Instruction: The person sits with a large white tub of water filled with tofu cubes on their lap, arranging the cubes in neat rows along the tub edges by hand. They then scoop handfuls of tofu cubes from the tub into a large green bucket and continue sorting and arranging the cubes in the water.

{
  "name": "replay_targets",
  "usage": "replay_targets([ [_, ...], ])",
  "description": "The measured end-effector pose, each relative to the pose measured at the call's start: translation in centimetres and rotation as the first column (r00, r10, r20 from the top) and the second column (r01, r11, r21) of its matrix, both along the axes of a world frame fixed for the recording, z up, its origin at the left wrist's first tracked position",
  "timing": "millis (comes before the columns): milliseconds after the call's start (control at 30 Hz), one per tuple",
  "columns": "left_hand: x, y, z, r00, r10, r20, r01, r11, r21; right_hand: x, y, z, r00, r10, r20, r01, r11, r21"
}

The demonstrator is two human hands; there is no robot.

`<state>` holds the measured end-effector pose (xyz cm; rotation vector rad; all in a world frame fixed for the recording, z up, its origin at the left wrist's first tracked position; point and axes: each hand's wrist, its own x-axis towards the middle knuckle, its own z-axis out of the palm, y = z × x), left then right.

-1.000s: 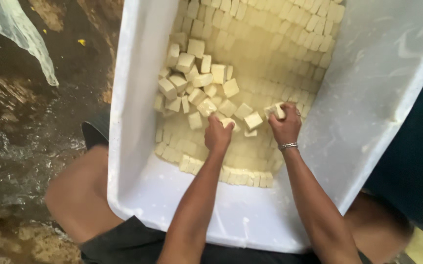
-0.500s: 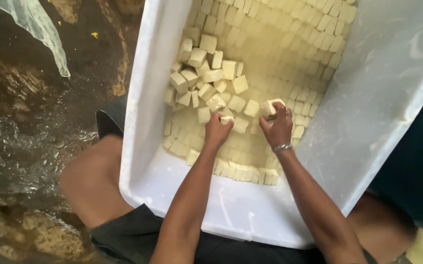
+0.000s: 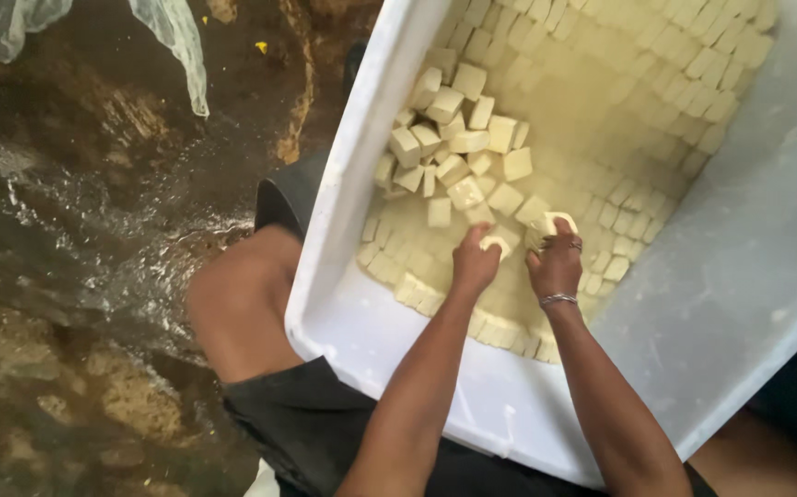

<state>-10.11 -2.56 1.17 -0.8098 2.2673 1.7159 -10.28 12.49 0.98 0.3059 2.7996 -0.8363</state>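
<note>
Head view, white tub of pale cubes, left hand and right hand each gripping 1.

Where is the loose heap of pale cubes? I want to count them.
In the head view, the loose heap of pale cubes lies in the white plastic tub, upper left, just beyond the left hand and right hand.

The tub around both hands is white plastic, smooth with a dull sheen. The cubes just beyond the fingers look soft, matt, pale cream (tofu-like). Metal bracelet on the right wrist is shiny. Left of the tub, the floor is rough, wet, glossy.
</note>
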Motion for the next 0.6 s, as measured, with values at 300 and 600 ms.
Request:
replay_targets([
  [300,-1.8,0.8,1.9,0.841,-0.051,0.539,-0.405,0.601,0.689,0.7,0.5,1.9,0.975,-0.197,-0.106,0.094,0.791,-0.604],
  [600,-3.1,2.2,2.5,0.959,0.054,0.279,-0.281,0.325,0.903,-0.2,1.1,4.0,0.864,-0.203,-0.461,-0.2,0.701,-0.684],
])
